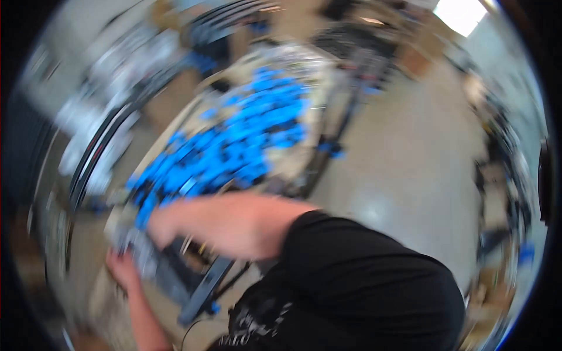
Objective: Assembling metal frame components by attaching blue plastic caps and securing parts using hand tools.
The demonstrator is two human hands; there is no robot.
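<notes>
The whole picture is smeared by motion. My left hand [122,269] is at the lower left, with its fingers closed on the edge of a clear, greyish plastic bag [141,253]. My right arm reaches across to the left, and my right hand [161,225] is over the upper side of the bag, beside the nearest blue pieces. Its fingers are hidden and blurred, so whatever it holds does not show. Many small blue-and-black parts [234,140] lie heaped along a long beige-topped table [298,167]; their exact kind is too blurred to tell.
A dark metal frame [205,292] stands below the table's near end. Black rails [96,152] and translucent plastic wrapping [88,126] are at the left. Grey floor [404,152] extends on the right, toward cardboard boxes [418,55] at the back and stacked goods along the right wall.
</notes>
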